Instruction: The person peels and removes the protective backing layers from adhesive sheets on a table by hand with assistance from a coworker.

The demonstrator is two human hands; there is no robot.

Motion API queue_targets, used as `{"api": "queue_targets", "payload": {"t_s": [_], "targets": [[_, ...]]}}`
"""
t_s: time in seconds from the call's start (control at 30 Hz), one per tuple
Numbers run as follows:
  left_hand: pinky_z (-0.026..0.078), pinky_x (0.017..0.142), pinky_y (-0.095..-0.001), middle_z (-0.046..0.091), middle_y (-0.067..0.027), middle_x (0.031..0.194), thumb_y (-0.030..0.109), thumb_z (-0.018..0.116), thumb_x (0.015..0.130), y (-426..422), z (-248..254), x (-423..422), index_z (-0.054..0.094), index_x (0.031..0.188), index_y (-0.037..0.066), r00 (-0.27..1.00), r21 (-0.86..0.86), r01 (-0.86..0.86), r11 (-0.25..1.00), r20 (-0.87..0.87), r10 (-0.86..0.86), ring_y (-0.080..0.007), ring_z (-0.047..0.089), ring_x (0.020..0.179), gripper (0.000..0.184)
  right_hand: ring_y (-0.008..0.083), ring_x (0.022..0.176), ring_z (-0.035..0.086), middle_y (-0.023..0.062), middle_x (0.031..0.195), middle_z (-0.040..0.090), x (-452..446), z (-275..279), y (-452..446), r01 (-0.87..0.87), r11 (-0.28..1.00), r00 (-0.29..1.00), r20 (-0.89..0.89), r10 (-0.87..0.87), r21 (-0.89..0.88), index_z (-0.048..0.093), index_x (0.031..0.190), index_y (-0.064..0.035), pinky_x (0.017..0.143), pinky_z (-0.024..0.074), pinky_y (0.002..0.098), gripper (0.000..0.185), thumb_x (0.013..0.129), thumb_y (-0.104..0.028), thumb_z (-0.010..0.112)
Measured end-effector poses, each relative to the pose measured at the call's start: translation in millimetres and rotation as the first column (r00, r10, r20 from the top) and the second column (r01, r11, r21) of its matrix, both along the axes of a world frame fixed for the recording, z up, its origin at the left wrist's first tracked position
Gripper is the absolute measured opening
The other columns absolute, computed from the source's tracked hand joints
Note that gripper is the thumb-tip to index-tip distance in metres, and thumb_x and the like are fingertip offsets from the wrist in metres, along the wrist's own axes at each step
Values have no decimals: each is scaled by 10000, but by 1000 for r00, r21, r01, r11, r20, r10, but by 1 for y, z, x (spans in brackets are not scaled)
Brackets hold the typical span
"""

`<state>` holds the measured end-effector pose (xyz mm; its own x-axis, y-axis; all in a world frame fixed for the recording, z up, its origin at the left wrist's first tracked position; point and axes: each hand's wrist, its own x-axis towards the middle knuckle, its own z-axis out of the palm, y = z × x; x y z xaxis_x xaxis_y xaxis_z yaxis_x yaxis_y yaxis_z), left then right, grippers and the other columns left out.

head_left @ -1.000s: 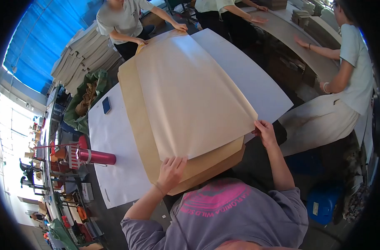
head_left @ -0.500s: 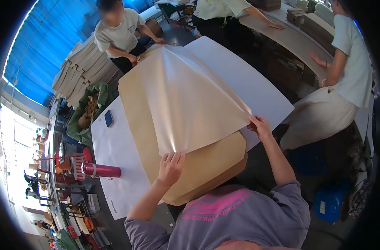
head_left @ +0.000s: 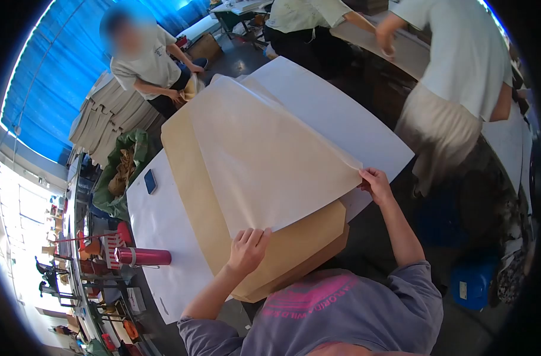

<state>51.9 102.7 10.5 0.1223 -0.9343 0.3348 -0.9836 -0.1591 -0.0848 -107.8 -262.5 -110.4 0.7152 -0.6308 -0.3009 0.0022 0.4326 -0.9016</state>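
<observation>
A large pale sheet lies over a stack of tan sheets with cut corners. My left hand pinches the near left edge of the pale sheet, fingers bent over it. At the near right corner of that sheet, my right hand grips it between thumb and fingers. Under the stack are white boards. The pale sheet's far end is narrow and lies near a co-worker, whose hands hold a piece of bunched tan material.
On the white surface at the left are a phone and a pink bottle. A green sack and stacked boards stand beyond. Another co-worker stands at the right, near a blue container.
The far co-worker's hands have moved off the pale sheet, back and to the left. The co-worker at the right has moved closer and leans over. My hands keep their hold.
</observation>
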Motion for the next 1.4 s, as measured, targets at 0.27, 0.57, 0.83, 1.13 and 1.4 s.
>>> {"api": "queue_targets", "payload": {"t_s": [0.27,0.57,0.83,1.13,1.4], "targets": [[424,627,-327,506,-13,873,64,574,745,-7,-1,-18,586,1076,124,995,86,1,996,-95,7,-174,514,763,337,104,607,592,17,727,624,-17,-4,-6,-1,999,1000,-24,2,41,632,855,-50,559,484,226,218,853,-266,658],[402,658,-342,496,-17,873,22,600,740,-14,16,-7,606,1024,135,996,24,-52,998,-70,54,-175,504,739,305,105,661,590,13,767,621,12,-12,-4,-31,990,991,135,12,138,632,881,-56,577,480,242,179,858,-233,651],[441,648,-333,489,-31,881,-12,602,703,-8,32,1,614,1018,121,996,17,-81,997,-48,81,-192,503,744,342,107,674,590,14,784,620,25,1,-1,-24,988,991,131,4,150,627,905,-52,578,475,250,171,855,-214,652],[448,636,-320,490,-31,880,-38,598,683,1,37,3,616,1033,110,995,-16,-98,995,-15,98,-183,504,731,380,106,672,600,17,789,628,24,9,10,-75,980,978,205,36,183,626,914,-47,560,477,236,157,864,-195,642],[414,687,-330,479,-23,906,-34,593,665,1,35,2,603,1044,122,997,-55,-78,995,11,78,-166,492,748,410,102,656,607,16,782,634,22,10,12,-57,981,979,202,19,183,625,908,-53,542,485,238,145,875,-194,627]]}}
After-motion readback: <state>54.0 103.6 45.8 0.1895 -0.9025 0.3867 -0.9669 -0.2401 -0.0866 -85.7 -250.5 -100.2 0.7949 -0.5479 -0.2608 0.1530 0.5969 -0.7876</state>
